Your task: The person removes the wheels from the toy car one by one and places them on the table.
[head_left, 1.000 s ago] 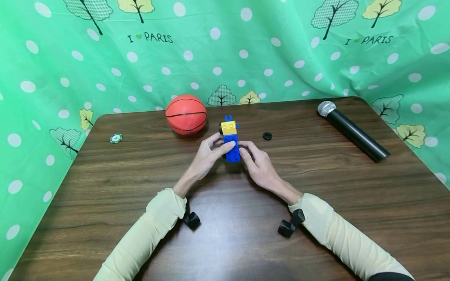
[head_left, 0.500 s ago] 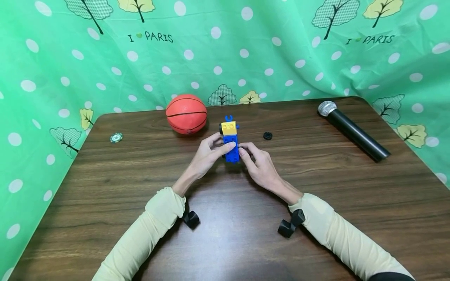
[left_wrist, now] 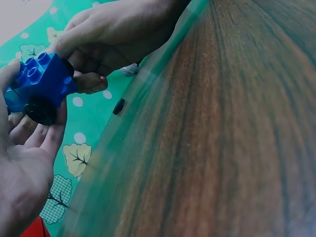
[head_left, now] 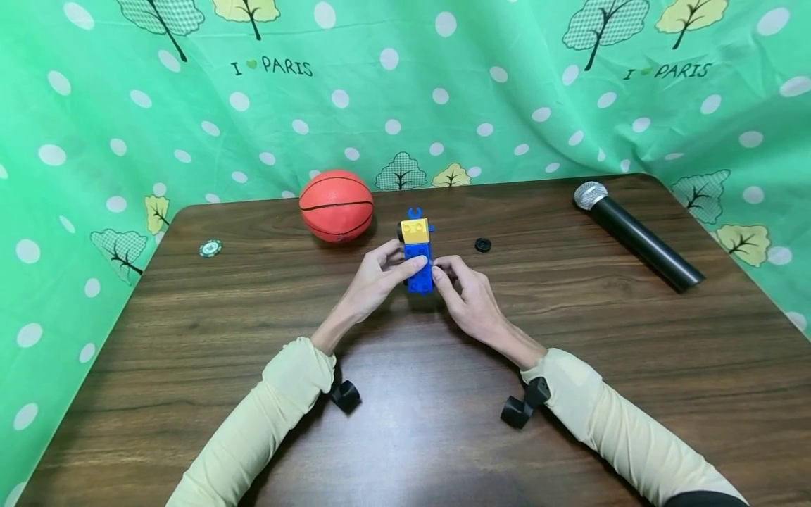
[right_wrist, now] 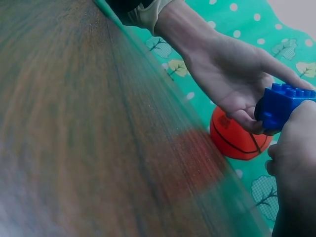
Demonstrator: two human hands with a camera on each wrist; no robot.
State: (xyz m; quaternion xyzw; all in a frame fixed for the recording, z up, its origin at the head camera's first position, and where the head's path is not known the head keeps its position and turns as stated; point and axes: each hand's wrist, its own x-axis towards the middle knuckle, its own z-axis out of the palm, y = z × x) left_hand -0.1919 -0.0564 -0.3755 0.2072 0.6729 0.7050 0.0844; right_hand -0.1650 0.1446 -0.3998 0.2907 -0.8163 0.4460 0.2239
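A toy car of blue (head_left: 419,278) and yellow bricks is held a little above the table's middle, a blue hook at its far end. My left hand (head_left: 380,282) grips it from the left, thumb on the blue studs. On that side the car has black wheels, one plain in the left wrist view (left_wrist: 40,110). My right hand (head_left: 465,296) pinches at the near right side, where part of a black wheel (left_wrist: 68,65) shows by its fingers. A bare blue peg (head_left: 431,228) sticks out at the far right side. One loose black wheel (head_left: 483,244) lies on the table.
A red basketball (head_left: 336,206) stands behind the left hand. Farther left lies a green and white poker chip (head_left: 210,248). A black microphone (head_left: 640,236) with a silver head lies at the right. The wooden table (head_left: 393,451) ends at a green polka-dot curtain (head_left: 355,84).
The toy car has shifted very slightly to the right. Both hands keep nearly the same hold, and the other objects stay in place.
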